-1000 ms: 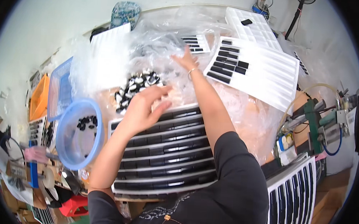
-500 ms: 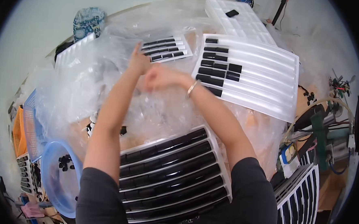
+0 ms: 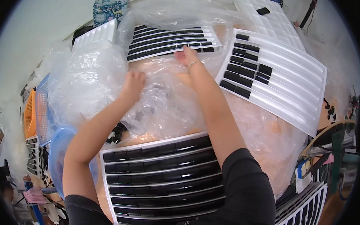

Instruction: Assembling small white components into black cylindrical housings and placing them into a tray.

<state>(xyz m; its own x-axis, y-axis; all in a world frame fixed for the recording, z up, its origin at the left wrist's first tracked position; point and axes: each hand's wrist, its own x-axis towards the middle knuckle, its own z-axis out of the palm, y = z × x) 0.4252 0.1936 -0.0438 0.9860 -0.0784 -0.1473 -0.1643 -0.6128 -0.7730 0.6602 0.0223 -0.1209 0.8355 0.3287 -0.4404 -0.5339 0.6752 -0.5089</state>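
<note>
A white ribbed tray (image 3: 217,42) with rows of glossy black pieces lies at the far middle, partly ringed by clear plastic film (image 3: 84,79). My right hand (image 3: 188,56) grips this tray's near edge, a fingertip over the rim. Nearer and to the left, my left hand (image 3: 134,85) has its fingers curled in against the crumpled film; what is inside them is hidden. Close to my body, a larger white tray (image 3: 105,169) filled with long rows of black pieces lies partly under my right arm.
A mostly unfilled white tray (image 3: 291,83) lies at right, with another white tray (image 3: 270,25) behind it. Blue tub (image 3: 59,155), blue basket (image 3: 44,117) and orange basket (image 3: 30,115) stand at left. Stacked trays (image 3: 301,212) and tools crowd the lower right.
The film has come off the far tray, baring more of its rows. My hands have parted: the right moved right onto the tray's edge, the left lower. The view has shifted too.
</note>
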